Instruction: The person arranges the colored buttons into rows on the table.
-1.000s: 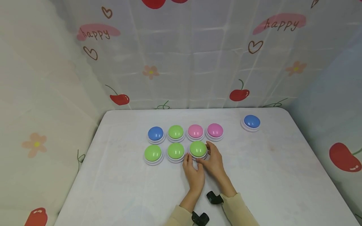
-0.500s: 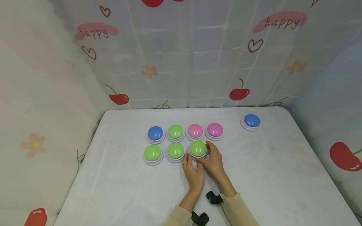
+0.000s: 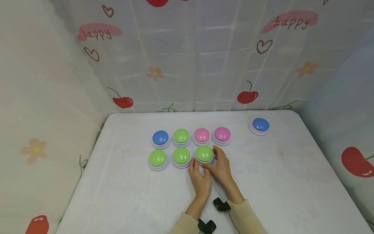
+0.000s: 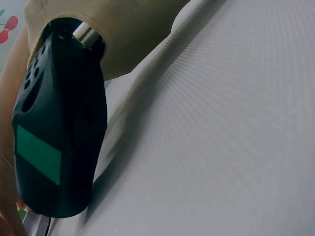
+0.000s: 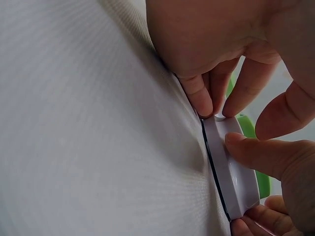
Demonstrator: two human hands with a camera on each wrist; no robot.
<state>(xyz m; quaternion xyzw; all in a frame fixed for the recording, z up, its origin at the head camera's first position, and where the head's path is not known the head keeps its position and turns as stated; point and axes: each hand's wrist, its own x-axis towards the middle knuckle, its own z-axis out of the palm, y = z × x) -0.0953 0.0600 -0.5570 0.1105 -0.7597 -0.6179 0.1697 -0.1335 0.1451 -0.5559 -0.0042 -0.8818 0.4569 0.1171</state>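
A green-domed push button (image 3: 204, 153) with a round white base stands at the right end of the front row. My right hand (image 3: 221, 169) grips this base, thumb on its near side and fingers round the right side. Fingertips of my left hand (image 3: 201, 182) touch the base's left front edge, its thumb held apart. In the right wrist view, the white base (image 5: 241, 182) shows between both hands, with the dome mostly hidden behind fingers. The left wrist view shows mainly a dark wrist device (image 4: 59, 123) and the sleeve.
Two green buttons (image 3: 181, 156) (image 3: 157, 158) continue the front row leftward. Behind them stand a blue button (image 3: 160, 138), a green button (image 3: 181, 136), a pink button (image 3: 202, 135) and a magenta button (image 3: 222, 134). Another blue button (image 3: 260, 125) sits at the back right of the white table (image 3: 122, 195).
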